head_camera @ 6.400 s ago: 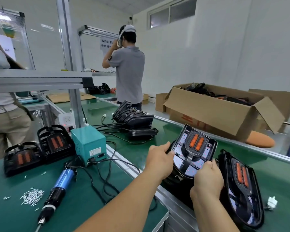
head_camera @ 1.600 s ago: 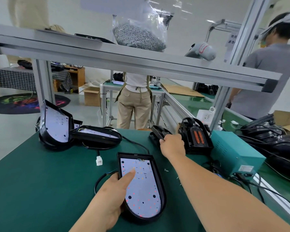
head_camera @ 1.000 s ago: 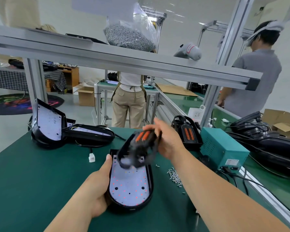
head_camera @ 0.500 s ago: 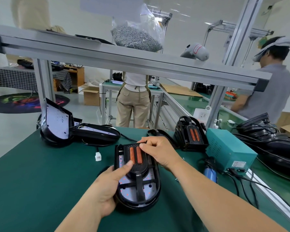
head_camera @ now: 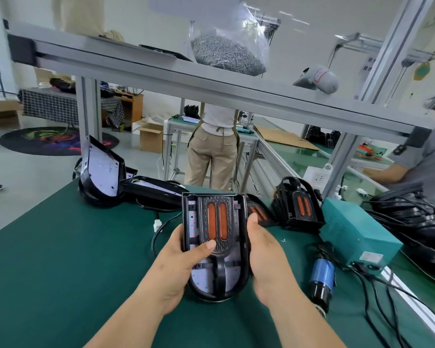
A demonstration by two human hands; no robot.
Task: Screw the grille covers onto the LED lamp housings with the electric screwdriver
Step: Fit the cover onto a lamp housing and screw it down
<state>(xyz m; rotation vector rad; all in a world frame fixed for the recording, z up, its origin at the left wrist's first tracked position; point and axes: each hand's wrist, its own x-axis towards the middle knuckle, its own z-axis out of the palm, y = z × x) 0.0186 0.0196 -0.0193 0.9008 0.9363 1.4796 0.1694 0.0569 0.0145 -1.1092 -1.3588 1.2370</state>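
Grille cover on lamp housing

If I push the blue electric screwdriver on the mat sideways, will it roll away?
Probably it rolls a little: the electric screwdriver has a round body and lies flat on the green mat. Its cable, seemingly running to the teal power box, would likely tug it back.

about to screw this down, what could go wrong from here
The grille looks unscrewed on the housing, held in place only by the left hand and right hand; freeing one for the screwdriver might let it shift. The screwdriver lies among cords, which could snag.
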